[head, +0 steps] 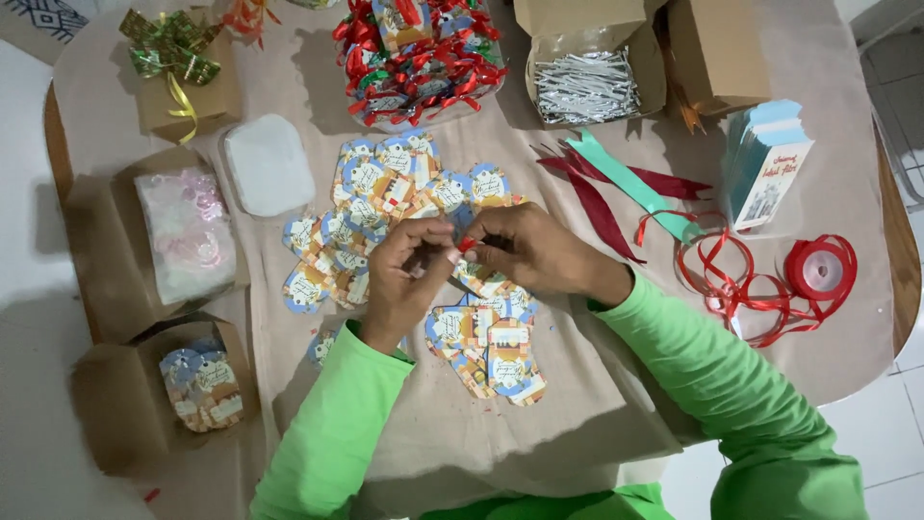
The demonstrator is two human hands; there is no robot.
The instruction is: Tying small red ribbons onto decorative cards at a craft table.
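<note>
My left hand and my right hand meet over the middle of the table, fingers pinched together on a small piece of red ribbon. A card tag may be between them, but the fingers hide it. Both arms wear bright green sleeves. Under and around the hands lies a spread of several colourful card tags, blue-edged with orange and white print. More tags lie just below the hands.
A red ribbon spool with loose coils sits right, beside teal and dark red ribbon strips. At the back: a clear tub of ribboned tags, a box of silver twist ties, brown boxes, a white lid, a card stack.
</note>
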